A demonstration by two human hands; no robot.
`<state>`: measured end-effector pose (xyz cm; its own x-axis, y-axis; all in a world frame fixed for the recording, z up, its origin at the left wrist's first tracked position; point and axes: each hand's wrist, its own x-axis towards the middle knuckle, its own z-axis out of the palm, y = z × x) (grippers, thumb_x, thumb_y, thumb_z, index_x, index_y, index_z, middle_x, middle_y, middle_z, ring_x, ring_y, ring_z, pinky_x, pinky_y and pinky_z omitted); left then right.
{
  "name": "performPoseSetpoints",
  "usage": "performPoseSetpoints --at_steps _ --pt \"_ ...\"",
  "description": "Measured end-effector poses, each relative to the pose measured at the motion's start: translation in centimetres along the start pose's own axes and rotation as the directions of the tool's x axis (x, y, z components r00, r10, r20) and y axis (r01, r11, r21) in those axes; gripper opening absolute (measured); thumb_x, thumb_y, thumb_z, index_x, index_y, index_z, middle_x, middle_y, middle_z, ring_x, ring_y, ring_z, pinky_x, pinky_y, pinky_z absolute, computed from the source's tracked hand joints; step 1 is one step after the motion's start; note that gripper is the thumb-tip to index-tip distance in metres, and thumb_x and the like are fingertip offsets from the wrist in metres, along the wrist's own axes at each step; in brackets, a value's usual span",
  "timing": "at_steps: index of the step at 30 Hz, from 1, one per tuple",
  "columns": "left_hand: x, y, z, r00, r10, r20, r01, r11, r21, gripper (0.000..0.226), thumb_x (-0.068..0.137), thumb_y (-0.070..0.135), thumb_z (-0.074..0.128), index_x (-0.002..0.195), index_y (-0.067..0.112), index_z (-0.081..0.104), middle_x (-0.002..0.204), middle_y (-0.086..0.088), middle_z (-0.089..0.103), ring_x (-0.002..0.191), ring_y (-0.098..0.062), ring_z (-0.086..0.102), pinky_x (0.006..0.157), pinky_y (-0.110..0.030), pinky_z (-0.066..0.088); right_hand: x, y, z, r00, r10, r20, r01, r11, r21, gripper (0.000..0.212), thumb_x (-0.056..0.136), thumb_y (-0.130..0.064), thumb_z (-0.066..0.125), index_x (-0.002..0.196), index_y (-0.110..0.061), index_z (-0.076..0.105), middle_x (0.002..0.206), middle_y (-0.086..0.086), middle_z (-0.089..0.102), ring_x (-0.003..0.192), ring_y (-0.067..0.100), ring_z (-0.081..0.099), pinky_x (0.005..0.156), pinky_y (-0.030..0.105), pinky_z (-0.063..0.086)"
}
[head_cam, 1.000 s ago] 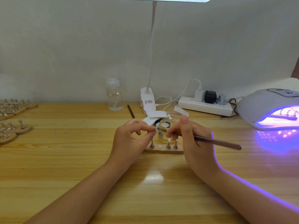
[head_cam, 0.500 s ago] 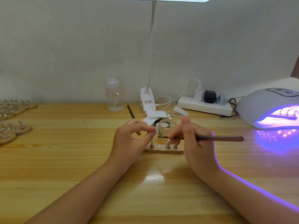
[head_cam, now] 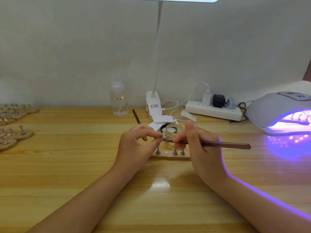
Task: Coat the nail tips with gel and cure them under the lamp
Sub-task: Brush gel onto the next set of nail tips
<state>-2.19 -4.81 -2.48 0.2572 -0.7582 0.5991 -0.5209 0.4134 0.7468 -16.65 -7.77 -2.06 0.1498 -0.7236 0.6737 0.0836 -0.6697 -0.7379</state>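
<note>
My left hand pinches a small pale nail tip between thumb and forefinger, just above the table. My right hand grips a brown gel brush like a pen, its fine tip touching the nail tip. Right behind them stands an open clear gel jar. In front lies a wooden holder strip with three metal pegs and one bare white magnet spot. The curing lamp at the right glows violet, with another strip of tips inside.
Several round wooden stands with pegs lie at the left table edge. A clear bottle, a second brush, the desk lamp's clip base and a white power strip with plugs line the back by the wall.
The brush rose from a downward slant in the jar to level, and its tip moved left onto the nail tip in my left hand.
</note>
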Motion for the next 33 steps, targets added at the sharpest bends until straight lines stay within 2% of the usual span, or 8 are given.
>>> performPoseSetpoints --at_steps 4,6,13,16,21,25,30,33 --pt "0.03 -0.08 -0.02 1.000 0.005 0.005 -0.005 1.000 0.004 0.026 0.067 0.007 0.077 0.070 0.032 0.069 0.074 0.005 0.066 0.069 -0.005 0.048 0.063 -0.007 0.037 0.10 0.00 -0.05 0.996 -0.085 0.018 0.086 0.993 -0.075 0.037 0.091 -0.033 0.044 0.069 -0.014 0.068 0.062 0.002 0.065 0.059 0.009 0.061 0.055 0.021 0.050" --pt "-0.02 -0.09 -0.05 1.000 0.001 0.005 -0.001 1.000 -0.005 0.026 0.067 0.007 0.077 0.071 0.032 0.069 0.075 0.004 0.066 0.069 -0.008 0.049 0.063 -0.006 0.037 0.07 -0.06 0.04 1.000 -0.027 0.011 0.027 0.999 -0.045 0.033 0.091 -0.030 0.050 0.067 -0.015 0.068 0.060 0.002 0.065 0.056 0.008 0.061 0.051 0.018 0.048" --pt "0.00 -0.06 -0.05 1.000 0.001 0.002 -0.001 1.000 -0.002 0.031 0.067 0.006 0.077 0.069 0.035 0.067 0.074 0.006 0.066 0.069 -0.006 0.049 0.063 -0.008 0.038 0.14 -0.15 -0.10 1.000 -0.016 -0.006 0.016 0.999 -0.033 0.037 0.092 -0.036 0.048 0.066 -0.017 0.067 0.064 0.003 0.066 0.057 0.010 0.060 0.057 0.020 0.049" --pt "-0.06 0.04 -0.01 1.000 0.002 0.003 -0.002 1.000 -0.002 0.029 0.067 0.007 0.077 0.069 0.034 0.068 0.074 0.005 0.065 0.069 -0.001 0.047 0.063 -0.006 0.037 0.06 -0.29 -0.06 0.998 0.062 -0.016 -0.062 0.998 0.003 0.042 0.092 -0.037 0.049 0.060 -0.015 0.067 0.056 0.007 0.063 0.049 0.010 0.058 0.050 0.018 0.047" --pt "-0.01 -0.02 0.04 1.000 0.019 0.001 -0.019 1.000 0.008 0.029 0.067 0.007 0.077 0.069 0.034 0.067 0.073 0.005 0.065 0.070 -0.002 0.049 0.063 -0.005 0.036 0.10 -0.29 -0.10 1.000 -0.016 -0.008 0.016 0.999 -0.048 0.038 0.087 -0.037 0.045 0.065 -0.015 0.067 0.064 0.002 0.065 0.058 0.008 0.060 0.057 0.020 0.049" --pt "-0.03 -0.14 0.05 1.000 0.016 0.004 -0.016 1.000 -0.010 0.027 0.067 0.007 0.077 0.069 0.032 0.069 0.074 0.002 0.066 0.072 -0.013 0.053 0.063 -0.008 0.037 0.05 -0.37 0.01 0.997 0.072 -0.024 -0.071 0.997 0.023 0.039 0.087 -0.032 0.046 0.059 -0.013 0.066 0.055 0.008 0.064 0.049 0.011 0.059 0.050 0.019 0.047" --pt "0.00 -0.23 0.06 1.000 0.016 0.004 -0.016 1.000 -0.020 0.026 0.067 0.007 0.077 0.069 0.031 0.069 0.075 0.002 0.067 0.074 -0.019 0.054 0.063 -0.010 0.039 0.17 -0.22 -0.08 0.999 -0.028 -0.018 0.028 0.999 -0.036 0.038 0.089 -0.037 0.045 0.065 -0.016 0.066 0.063 0.002 0.065 0.058 0.010 0.060 0.058 0.020 0.049" --pt "0.00 -0.16 0.06 1.000 0.010 0.005 -0.010 1.000 -0.019 0.028 0.067 0.008 0.077 0.068 0.034 0.068 0.075 0.003 0.066 0.071 -0.013 0.051 0.063 -0.009 0.038 0.02 -0.41 -0.06 0.997 0.070 -0.025 -0.069 0.997 0.014 0.044 0.087 -0.041 0.047 0.059 -0.014 0.066 0.056 0.007 0.064 0.050 0.011 0.059 0.052 0.019 0.048"
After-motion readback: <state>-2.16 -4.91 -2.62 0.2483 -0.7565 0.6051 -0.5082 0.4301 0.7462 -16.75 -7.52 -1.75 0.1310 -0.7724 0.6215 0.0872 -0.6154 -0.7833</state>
